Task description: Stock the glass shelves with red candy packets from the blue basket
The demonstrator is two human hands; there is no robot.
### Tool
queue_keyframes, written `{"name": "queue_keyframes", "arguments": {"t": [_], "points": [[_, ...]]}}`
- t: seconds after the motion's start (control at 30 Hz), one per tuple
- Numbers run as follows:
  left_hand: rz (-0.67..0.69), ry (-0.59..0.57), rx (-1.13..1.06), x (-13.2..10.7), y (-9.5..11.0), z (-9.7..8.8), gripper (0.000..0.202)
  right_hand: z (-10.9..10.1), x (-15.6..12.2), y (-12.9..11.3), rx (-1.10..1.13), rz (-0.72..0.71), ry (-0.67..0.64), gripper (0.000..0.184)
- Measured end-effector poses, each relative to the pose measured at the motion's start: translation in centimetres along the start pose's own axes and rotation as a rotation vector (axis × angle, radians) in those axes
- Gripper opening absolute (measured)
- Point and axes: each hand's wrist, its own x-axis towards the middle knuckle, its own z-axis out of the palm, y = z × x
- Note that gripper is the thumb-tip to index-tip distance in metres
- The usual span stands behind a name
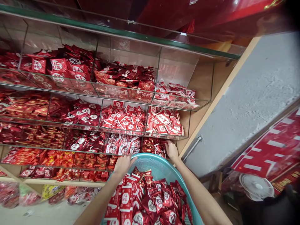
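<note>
A teal plastic basket (pixel 161 159) sits low in front of me, filled with small red candy packets (pixel 150 200), many bearing white round labels. My left hand (pixel 123 164) is by the basket's far left rim, against the front of a glass shelf. Its fingers are curled, and what they grip is hidden. My right hand (pixel 172 150) reaches past the basket's far right rim to the end of a shelf compartment. Dark red packets (pixel 152 147) lie beside it. Its fingers are bent, and their tips are partly hidden.
Tiered glass shelves (pixel 126 90) divided into compartments hold heaps of red packets. A wooden side panel (pixel 220 90) closes them on the right, against a grey wall (pixel 253 87). A white fan (pixel 256 186) stands lower right. Bagged goods (pixel 55 192) lie beneath the shelves.
</note>
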Motion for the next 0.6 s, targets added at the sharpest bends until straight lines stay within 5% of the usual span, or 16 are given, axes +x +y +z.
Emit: {"name": "queue_keyframes", "arguments": {"t": [0.17,0.37,0.43,0.6], "points": [[-0.003,-0.012,0.010,-0.1,0.1,-0.1,0.061,-2.0,-3.2,-2.4,0.315,-0.231,0.123,0.034],[-0.002,0.002,0.021,-0.1,0.1,0.0,0.061,1.2,-8.1,-3.5,0.714,-0.226,-0.365,0.025],[0.000,0.019,0.030,-0.1,0.1,0.1,0.061,3.2,-8.7,-3.1,0.687,-0.190,-0.478,0.020],[0.007,0.024,0.030,-0.1,0.0,0.3,0.060,5.8,-8.1,-2.7,0.359,-0.258,-0.466,0.011]]}}
